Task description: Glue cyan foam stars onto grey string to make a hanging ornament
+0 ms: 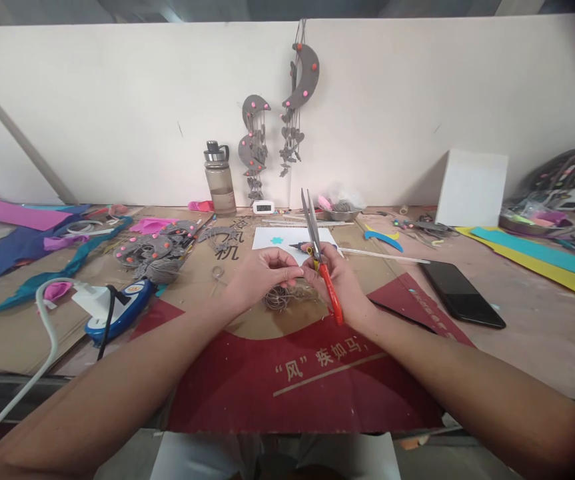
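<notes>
Scissors point(313, 227) look rigid, best held by their handles point(334, 300); my right hand point(344, 283) curls around them, my left hand point(257, 278) pinches closed, contents unclear.

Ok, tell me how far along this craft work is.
The moon-shaped hangings on the wall look finished. The left hand pinches beside the right hand above tangled cord, while the right holds scissors. That loose cord seems left to use; whether the grey pile needs work, I can't tell.
</notes>
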The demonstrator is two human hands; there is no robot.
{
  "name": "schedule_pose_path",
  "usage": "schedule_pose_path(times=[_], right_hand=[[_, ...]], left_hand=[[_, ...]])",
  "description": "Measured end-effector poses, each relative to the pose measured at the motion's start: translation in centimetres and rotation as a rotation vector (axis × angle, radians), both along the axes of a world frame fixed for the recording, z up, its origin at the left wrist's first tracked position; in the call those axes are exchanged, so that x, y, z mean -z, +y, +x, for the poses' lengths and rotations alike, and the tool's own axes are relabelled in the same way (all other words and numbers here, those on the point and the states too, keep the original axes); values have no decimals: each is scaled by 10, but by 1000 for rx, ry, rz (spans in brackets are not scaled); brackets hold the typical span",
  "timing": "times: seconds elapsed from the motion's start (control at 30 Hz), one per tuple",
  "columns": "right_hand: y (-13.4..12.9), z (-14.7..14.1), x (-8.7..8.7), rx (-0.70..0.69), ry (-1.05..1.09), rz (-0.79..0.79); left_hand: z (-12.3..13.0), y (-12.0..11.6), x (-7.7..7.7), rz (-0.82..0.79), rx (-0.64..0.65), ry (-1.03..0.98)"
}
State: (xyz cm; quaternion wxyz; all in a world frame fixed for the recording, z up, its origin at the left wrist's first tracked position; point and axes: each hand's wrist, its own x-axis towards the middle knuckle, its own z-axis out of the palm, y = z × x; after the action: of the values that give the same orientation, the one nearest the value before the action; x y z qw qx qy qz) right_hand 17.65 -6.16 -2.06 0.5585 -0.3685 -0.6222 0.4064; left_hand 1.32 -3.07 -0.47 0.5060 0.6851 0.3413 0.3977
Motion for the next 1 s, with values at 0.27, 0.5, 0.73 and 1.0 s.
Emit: schedule_pose_path(times=[0.27, 0.5, 0.73, 1.0], right_hand=[[1, 2, 2, -22, 43, -82], [-2, 2, -6, -39, 102, -104], [13, 12, 3, 42, 164, -97], [-2, 6, -9, 84, 38, -79]], left_hand=[[-2, -2, 1, 6, 91, 131], [-3, -4, -2, -98, 231, -265], [-30, 39, -6, 167, -146, 50], [-33, 53, 27, 471, -113, 575]])
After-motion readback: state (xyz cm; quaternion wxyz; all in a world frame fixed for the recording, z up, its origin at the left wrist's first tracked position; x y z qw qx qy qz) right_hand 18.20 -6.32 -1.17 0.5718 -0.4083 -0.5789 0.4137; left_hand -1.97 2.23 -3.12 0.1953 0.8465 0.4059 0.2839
